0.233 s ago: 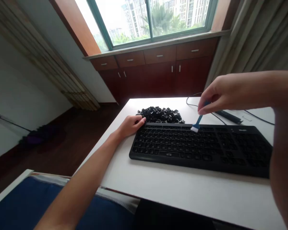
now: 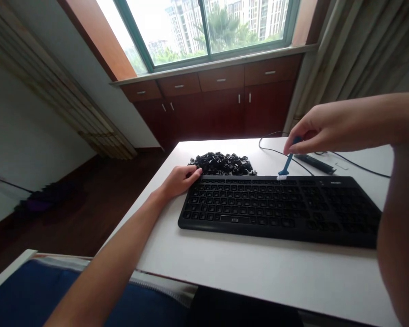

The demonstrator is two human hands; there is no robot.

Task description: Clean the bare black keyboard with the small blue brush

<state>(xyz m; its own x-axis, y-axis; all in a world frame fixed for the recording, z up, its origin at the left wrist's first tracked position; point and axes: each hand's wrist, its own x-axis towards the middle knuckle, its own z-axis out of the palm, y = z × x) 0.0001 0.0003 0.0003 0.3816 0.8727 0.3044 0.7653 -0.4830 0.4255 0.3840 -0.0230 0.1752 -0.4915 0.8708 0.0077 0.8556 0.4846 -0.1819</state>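
A black keyboard [image 2: 259, 233] lies on the white table, its keycaps off so that rows of bare sockets show. My left hand [image 2: 180, 180] is closed at its upper left corner, thumb along the edge and the other fingers curled, partly hidden. In my right hand [image 2: 306, 131] a small blue brush [image 2: 287, 164] is pinched by the handle. White bristles point down at the keyboard's top row, right of its middle. Just behind the keyboard sits a heap of loose black keycaps [image 2: 221, 162], close to my left fingertips.
On the white table [image 2: 245, 263], a long black strip [image 2: 315, 164] and a thin bent wire [image 2: 341, 166] lie behind the keyboard at right. A dark cable [image 2: 274, 149] loops nearby. Blue fabric [image 2: 150, 304] is below the table's front edge. Brown cabinets [image 2: 211, 106] stand under the window.
The brush has moved up and slightly right, to the keyboard's top row. My left hand stays at the corner, and the whole view has shifted a little.
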